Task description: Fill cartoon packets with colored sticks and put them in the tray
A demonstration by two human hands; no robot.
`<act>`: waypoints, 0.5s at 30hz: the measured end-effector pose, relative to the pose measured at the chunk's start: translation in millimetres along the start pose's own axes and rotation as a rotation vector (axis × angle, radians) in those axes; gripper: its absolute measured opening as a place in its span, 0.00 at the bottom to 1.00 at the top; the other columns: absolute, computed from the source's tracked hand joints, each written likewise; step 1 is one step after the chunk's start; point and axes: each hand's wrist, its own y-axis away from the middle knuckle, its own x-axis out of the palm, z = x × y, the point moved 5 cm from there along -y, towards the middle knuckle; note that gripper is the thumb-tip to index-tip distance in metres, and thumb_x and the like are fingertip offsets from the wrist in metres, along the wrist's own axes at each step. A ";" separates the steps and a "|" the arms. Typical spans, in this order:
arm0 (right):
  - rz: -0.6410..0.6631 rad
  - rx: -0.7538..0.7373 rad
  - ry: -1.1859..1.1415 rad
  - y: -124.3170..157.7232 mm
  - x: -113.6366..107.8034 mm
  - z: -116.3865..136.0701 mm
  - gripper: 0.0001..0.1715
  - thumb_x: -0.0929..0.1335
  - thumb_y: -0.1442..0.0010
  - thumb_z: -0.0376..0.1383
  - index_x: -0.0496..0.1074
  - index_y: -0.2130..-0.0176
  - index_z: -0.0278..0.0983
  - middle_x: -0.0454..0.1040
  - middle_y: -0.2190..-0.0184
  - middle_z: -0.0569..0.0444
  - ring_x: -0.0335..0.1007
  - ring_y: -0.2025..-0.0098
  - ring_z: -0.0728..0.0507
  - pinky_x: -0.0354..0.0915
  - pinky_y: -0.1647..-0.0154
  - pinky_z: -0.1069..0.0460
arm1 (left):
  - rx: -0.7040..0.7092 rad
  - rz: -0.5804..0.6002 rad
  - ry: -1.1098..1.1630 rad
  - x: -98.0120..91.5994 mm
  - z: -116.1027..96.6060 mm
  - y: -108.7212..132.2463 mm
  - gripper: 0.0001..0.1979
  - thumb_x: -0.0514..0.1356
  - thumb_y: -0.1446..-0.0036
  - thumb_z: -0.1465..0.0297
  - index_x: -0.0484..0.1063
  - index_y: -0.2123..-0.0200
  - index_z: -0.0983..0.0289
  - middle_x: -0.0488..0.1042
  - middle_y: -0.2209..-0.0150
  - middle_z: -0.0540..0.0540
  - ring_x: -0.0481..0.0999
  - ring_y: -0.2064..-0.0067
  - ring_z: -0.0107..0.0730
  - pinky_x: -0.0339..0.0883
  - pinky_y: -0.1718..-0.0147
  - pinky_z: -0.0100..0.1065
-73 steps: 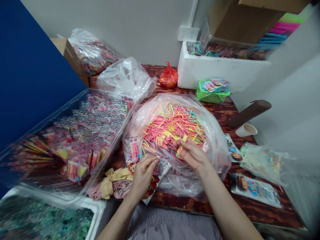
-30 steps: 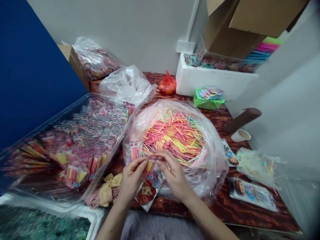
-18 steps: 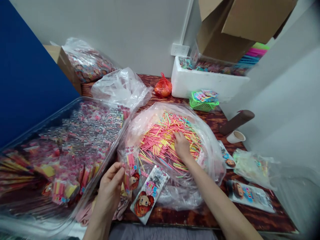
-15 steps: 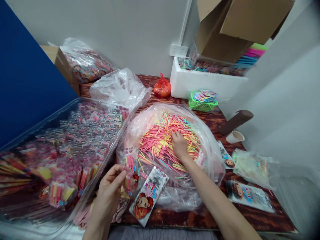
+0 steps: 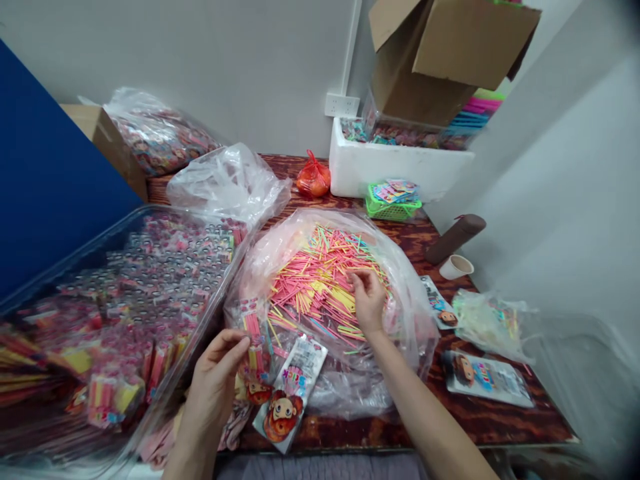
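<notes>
Judging step in hand as picking sticks. Working with right hand (image 5: 369,300) over middle of the heap of sticks (image 5: 310,280), back of hand up, fingers half curled, thumb near forefinger. Cannot tell whether gripping a stick at the tips: too small to make out. Seeing mostly pink and yellow in that heap, some green and blue toward the far side. Lying loose and crossed, inside an opened-out clear bag (image 5: 350,393) on the dark wood table (image 5: 345,437).

Holding small packet (image 5: 256,363) with left hand (image 5: 215,370), by thumb and forefinger drawn together near its top, other fingers curled in. Hanging tilted at near left side of the bag, showing pink sticks above a printed face. Seeing another filled packet (image 5: 251,321) just beyond.

Noting also a flat printed packet (image 5: 290,393) between the forearms, at near table edge, plus a clear tray (image 5: 200,328) heaped with packets to the left of left hand.

Next move, as a guess: calls for closing right thumb and forefinger on just a few sticks, then lifting clear without dragging neighbours along. Should keep left pinch light to avoid creasing thin film. Watch for snagging in bag folds.
</notes>
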 end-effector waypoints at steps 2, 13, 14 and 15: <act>-0.040 0.136 -0.184 7.6 -11.5 5.6 0.10 0.69 0.42 0.42 0.68 0.65 0.38 0.74 0.69 0.55 0.70 0.71 0.47 0.65 0.74 0.54 | 0.008 -0.007 -0.004 -1.7 -1.6 0.3 0.18 0.74 0.64 0.64 0.74 0.71 0.64 0.73 0.73 0.47 0.70 0.72 0.23 0.66 0.73 0.22; -0.052 0.390 -0.511 56.1 -113.8 44.5 0.11 0.75 0.48 0.37 0.70 0.67 0.38 0.76 0.72 0.57 0.72 0.76 0.49 0.66 0.77 0.55 | 0.160 -0.098 -0.203 -5.8 -13.7 -15.3 0.19 0.71 0.57 0.59 0.72 0.63 0.61 0.73 0.69 0.47 0.70 0.73 0.27 0.68 0.79 0.24; -0.071 0.384 -0.508 56.3 -122.4 45.5 0.11 0.75 0.48 0.37 0.70 0.67 0.38 0.76 0.72 0.56 0.72 0.76 0.49 0.67 0.76 0.55 | 0.192 -0.117 -0.240 -6.9 -11.9 -20.9 0.19 0.70 0.57 0.59 0.72 0.63 0.61 0.71 0.70 0.47 0.69 0.74 0.26 0.66 0.81 0.23; -0.092 0.375 -0.497 56.1 -131.8 46.4 0.11 0.75 0.48 0.37 0.70 0.67 0.38 0.76 0.72 0.56 0.72 0.76 0.49 0.67 0.76 0.55 | 0.230 -0.131 -0.281 -7.5 -9.7 -26.6 0.19 0.70 0.56 0.60 0.72 0.62 0.61 0.70 0.70 0.46 0.68 0.74 0.25 0.66 0.81 0.22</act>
